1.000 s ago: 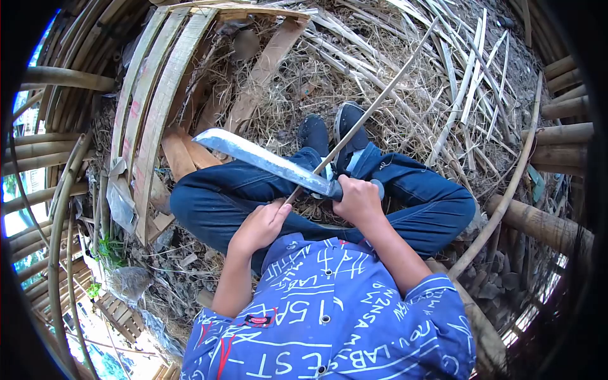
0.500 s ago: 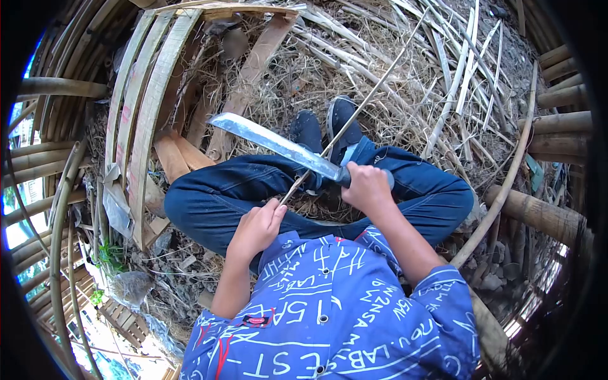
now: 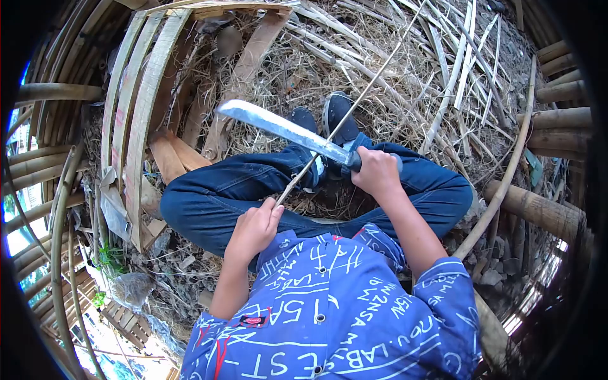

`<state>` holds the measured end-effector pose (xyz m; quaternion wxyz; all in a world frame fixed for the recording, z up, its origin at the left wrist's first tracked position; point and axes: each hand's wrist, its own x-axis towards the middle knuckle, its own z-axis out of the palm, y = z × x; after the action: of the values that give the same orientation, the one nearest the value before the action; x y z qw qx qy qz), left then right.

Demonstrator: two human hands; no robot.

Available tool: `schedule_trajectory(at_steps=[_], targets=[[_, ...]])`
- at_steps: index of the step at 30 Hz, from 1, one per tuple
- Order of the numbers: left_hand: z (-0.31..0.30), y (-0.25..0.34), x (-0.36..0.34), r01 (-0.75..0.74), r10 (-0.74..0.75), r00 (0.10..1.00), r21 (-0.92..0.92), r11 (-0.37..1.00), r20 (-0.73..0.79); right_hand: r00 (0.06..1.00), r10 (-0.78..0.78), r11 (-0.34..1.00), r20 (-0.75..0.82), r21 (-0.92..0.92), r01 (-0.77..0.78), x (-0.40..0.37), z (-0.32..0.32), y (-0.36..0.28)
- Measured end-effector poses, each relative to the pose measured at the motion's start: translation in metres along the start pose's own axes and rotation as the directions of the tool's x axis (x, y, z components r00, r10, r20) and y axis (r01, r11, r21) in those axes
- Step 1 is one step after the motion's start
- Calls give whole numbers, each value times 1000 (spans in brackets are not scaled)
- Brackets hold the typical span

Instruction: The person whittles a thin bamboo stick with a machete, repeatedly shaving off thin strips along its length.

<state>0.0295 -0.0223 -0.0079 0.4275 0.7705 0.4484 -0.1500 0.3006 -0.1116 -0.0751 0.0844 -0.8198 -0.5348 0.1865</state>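
Note:
My left hand (image 3: pixel 256 225) is closed round the near end of a long thin bamboo strip (image 3: pixel 369 85), which slants up and away to the right between my shoes. Closed on the dark handle of a machete is my right hand (image 3: pixel 376 172). The machete's blade (image 3: pixel 278 130) points to the upper left and crosses over the strip near the handle end. Whether its edge touches the strip I cannot tell. Both hands are above my bent legs in blue jeans (image 3: pixel 221 187).
A slatted wooden crate (image 3: pixel 149 107) stands at the left. Loose bamboo strips (image 3: pixel 459 69) and shavings (image 3: pixel 304 82) cover the ground ahead. A curved pole (image 3: pixel 510 177) and a thick bamboo piece (image 3: pixel 538 212) lie at the right. Bamboo fencing (image 3: pixel 41 161) borders the left side.
My right hand has moved slightly up and to the right with the machete, and the blade now crosses the strip farther from my left hand. My left hand stays nearly in place.

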Motion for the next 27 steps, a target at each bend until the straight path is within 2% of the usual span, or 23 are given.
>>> schedule_trajectory(at_steps=[3, 7, 8, 11, 13, 15, 19, 21, 23, 25, 26, 27], targets=[[-3, 0, -1, 23, -21, 1000, -60, 998, 20, 1000, 20, 1000, -17, 15, -20, -1, 4, -6], [-2, -5, -1, -2, 3, 1000, -51, 999, 26, 997, 38, 996, 73, 78, -44, -10, -1, -22], [-1, -5, -1, -4, 4, 1000, -32, 999, 18, 995, -44, 997, 87, 69, 38, -13, 2, -23], [-2, -1, -1, 5, -4, 1000, -8, 1000, 14, 988, -82, 996, 130, 29, 79, -12, -8, -23], [0, 1, -3, 32, -32, 999, -9, 999, 10, 997, 25, 997, 67, -79, -20, -3, -7, -2], [3, 2, 1, 7, -7, 1000, 24, 1000, -22, 997, 78, 996, -7, -35, -78, 5, -6, 15], [-2, 0, 3, 1, -1, 1000, -48, 999, 3, 996, 91, 996, -3, -14, -91, -2, -4, -7], [-4, 0, 1, 27, -26, 999, -56, 998, 27, 995, -15, 1000, 102, 17, 13, -9, -4, -20], [-4, -3, -2, 26, -25, 999, -42, 999, 23, 990, -83, 996, 111, 24, 81, -9, -4, -15], [-2, -5, -7, 33, -32, 999, -37, 999, 21, 999, 21, 996, 29, -82, -18, -2, -2, 4], [-1, -4, -6, 17, -17, 1000, -28, 999, 7, 991, 137, 989, 9, -51, -137, 5, -9, 16], [0, -4, -4, 0, 0, 1000, -20, 1000, -14, 985, 168, 984, -43, -52, -170, 10, -6, 35]])
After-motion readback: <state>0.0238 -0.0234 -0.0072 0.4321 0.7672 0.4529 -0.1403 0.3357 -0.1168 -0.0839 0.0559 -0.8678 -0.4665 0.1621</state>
